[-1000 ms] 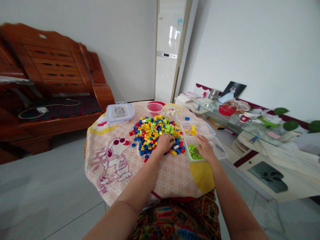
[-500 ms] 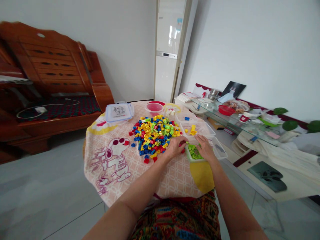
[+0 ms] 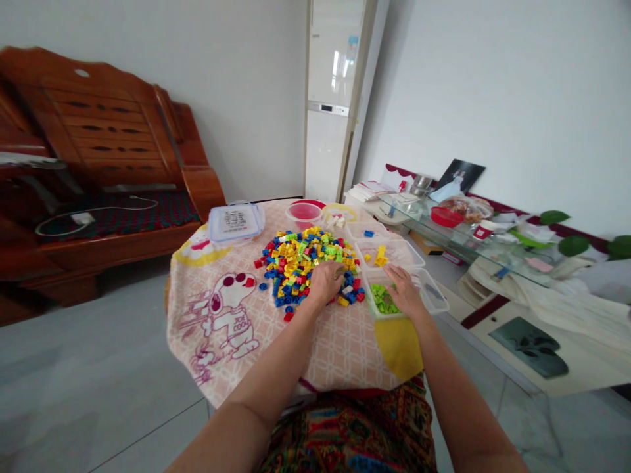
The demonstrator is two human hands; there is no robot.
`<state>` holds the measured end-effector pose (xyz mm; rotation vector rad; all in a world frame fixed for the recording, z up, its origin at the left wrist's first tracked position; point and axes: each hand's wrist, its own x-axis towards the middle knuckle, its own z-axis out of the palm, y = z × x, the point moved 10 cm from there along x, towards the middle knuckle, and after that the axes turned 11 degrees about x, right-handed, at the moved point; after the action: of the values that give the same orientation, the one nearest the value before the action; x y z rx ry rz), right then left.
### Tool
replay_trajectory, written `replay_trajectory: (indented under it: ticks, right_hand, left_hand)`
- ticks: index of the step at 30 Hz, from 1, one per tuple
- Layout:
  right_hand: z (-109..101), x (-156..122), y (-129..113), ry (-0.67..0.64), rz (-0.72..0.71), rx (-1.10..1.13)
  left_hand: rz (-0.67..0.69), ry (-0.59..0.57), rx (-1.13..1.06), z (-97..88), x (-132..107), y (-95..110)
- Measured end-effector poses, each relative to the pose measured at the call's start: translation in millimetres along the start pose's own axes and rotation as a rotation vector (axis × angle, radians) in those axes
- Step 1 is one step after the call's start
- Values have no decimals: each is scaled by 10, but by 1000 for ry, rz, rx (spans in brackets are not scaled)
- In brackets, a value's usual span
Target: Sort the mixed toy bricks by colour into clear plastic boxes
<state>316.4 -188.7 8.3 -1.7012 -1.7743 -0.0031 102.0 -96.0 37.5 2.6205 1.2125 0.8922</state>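
Note:
My left hand (image 3: 325, 281) is over the near right part of a heap of toy building bricks (image 3: 298, 253) in red, blue, yellow, green and white. Its fingers are curled together among the bricks, and whatever they may grip is hidden. My right hand (image 3: 404, 290) lies with fingers stretched out over the right side of a clear plastic box (image 3: 388, 316). Inside that box are green bricks (image 3: 381, 295), partly covered by the hand. Behind it, another clear box (image 3: 411, 255) holds a few yellow bricks (image 3: 380, 256). A blue brick (image 3: 368, 234) lies in the farthest box.
A pink bowl (image 3: 303, 213) and a clear lidded box (image 3: 235, 222) stand at the back of the cloth-covered round table (image 3: 286, 355). White bricks (image 3: 338, 221) lie beside the bowl. Right of the table is a cluttered glass shelf (image 3: 463, 243); a wooden bench (image 3: 103, 151) stands left.
My left hand has moved left from the edge of the green-brick box to the heap. My right hand has stayed at the box.

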Motion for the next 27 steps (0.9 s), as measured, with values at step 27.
replay_trajectory:
  ticks: [27]
  right_hand:
    - [-6,-2,-5,-2,6,-5]
  left_hand:
    - [181,11,-324,48,-30,297]
